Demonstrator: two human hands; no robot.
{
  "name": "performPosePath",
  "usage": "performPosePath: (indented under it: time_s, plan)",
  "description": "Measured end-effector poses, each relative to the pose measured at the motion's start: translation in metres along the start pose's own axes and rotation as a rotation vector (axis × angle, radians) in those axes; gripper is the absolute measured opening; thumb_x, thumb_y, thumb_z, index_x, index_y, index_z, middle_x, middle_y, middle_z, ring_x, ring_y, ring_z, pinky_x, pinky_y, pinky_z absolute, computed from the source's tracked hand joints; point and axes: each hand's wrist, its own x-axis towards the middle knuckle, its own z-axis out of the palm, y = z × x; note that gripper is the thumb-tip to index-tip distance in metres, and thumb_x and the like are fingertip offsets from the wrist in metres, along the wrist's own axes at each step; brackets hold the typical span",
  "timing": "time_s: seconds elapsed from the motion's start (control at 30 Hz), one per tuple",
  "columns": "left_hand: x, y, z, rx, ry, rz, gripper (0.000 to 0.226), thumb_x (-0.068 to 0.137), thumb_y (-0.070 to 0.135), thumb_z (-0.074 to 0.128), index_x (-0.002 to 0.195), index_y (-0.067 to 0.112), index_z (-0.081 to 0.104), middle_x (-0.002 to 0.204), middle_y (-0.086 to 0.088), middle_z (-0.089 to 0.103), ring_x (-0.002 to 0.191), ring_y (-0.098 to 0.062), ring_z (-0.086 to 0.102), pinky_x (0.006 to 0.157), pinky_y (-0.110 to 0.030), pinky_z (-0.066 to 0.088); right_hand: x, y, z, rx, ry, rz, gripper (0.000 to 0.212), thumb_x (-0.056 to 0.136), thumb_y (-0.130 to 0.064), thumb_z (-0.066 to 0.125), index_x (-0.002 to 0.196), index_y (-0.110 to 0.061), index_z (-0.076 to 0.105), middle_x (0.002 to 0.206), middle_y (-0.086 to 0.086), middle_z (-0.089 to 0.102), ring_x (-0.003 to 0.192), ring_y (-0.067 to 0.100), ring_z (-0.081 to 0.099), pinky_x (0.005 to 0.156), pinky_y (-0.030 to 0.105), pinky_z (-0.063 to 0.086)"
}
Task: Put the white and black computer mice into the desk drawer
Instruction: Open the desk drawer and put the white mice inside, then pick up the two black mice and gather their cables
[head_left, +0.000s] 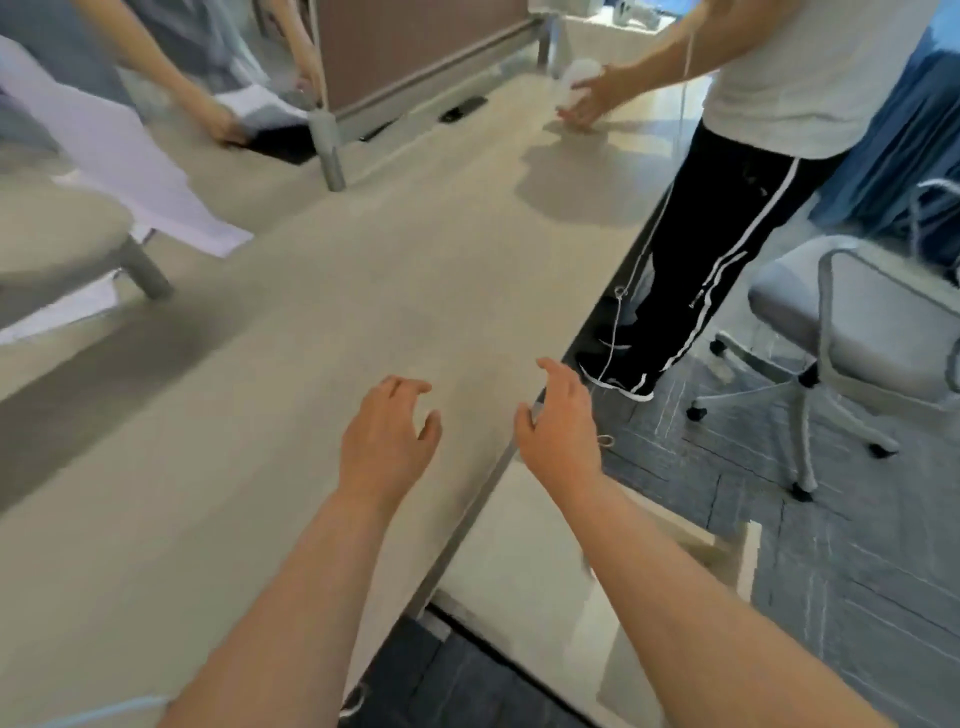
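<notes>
My left hand (387, 434) hovers over the beige desk top (322, 312), fingers apart and holding nothing. At the desk's right edge my right hand (558, 421) is also open and empty. Below that edge a pale cabinet or drawer unit (524, 561) stands out from under the desk; I cannot tell if a drawer is open. A blurred white object (574, 83), possibly the white mouse, lies at the far end of the desk under another person's hand (592, 101). No black mouse is clearly visible; a small dark object (462, 110) lies far back.
A person in a white shirt and black striped trousers (727, 218) stands at the desk's right side. A grey office chair (852, 332) stands on the carpet at right. Other people's arms (171, 78), papers (130, 171) and a metal post (327, 145) are at far left.
</notes>
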Motion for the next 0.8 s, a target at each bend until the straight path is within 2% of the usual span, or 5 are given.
performPosePath:
  time_s: [0.17, 0.3, 0.37, 0.6, 0.8]
  plan:
    - [-0.053, -0.085, -0.104, 0.024, 0.153, -0.257, 0.024, 0.083, 0.022, 0.058, 0.107, 0.015, 0.060, 0.106, -0.003, 0.063, 0.095, -0.020, 0.059, 0.079, -0.031, 0.044, -0.020, -0.107, 0.043, 0.067, -0.181, -0.258, 0.046, 0.087, -0.013, 0.050, 0.132, -0.011, 0.039, 0.133, 0.009, 0.048, 0.119, 0.026, 0.048, 0.098, 0.038, 0.041]
    - [-0.133, -0.140, -0.182, 0.019, 0.310, -0.487, 0.022, 0.082, 0.019, 0.059, 0.105, 0.016, 0.060, 0.103, 0.000, 0.064, 0.082, -0.011, 0.054, 0.076, -0.025, 0.037, -0.067, -0.186, 0.097, 0.113, -0.378, -0.462, 0.045, 0.085, -0.013, 0.052, 0.128, -0.013, 0.042, 0.126, 0.005, 0.054, 0.111, 0.020, 0.054, 0.089, 0.024, 0.039]
    - [-0.177, -0.160, -0.212, 0.013, 0.364, -0.572, 0.024, 0.082, 0.016, 0.060, 0.106, 0.014, 0.060, 0.101, -0.002, 0.064, 0.081, -0.012, 0.054, 0.076, -0.025, 0.037, -0.095, -0.222, 0.124, 0.120, -0.475, -0.541, 0.044, 0.085, -0.014, 0.053, 0.128, -0.015, 0.042, 0.125, 0.003, 0.055, 0.108, 0.017, 0.055, 0.085, 0.019, 0.036]
    - [-0.314, -0.221, -0.277, 0.090, 0.491, -0.911, 0.024, 0.085, 0.018, 0.058, 0.107, 0.012, 0.059, 0.105, -0.004, 0.064, 0.095, -0.020, 0.058, 0.080, -0.032, 0.042, -0.204, -0.306, 0.206, 0.115, -0.738, -0.770, 0.045, 0.086, -0.015, 0.052, 0.129, -0.014, 0.042, 0.127, 0.003, 0.054, 0.110, 0.018, 0.054, 0.090, 0.026, 0.039]
    - [-0.395, -0.261, -0.287, 0.148, 0.416, -1.214, 0.035, 0.084, 0.025, 0.057, 0.117, 0.013, 0.054, 0.124, -0.009, 0.053, 0.119, -0.029, 0.043, 0.094, -0.042, 0.041, -0.274, -0.331, 0.256, -0.015, -0.913, -0.839, 0.047, 0.086, -0.016, 0.050, 0.131, -0.015, 0.040, 0.133, 0.006, 0.049, 0.120, 0.024, 0.047, 0.099, 0.035, 0.040]
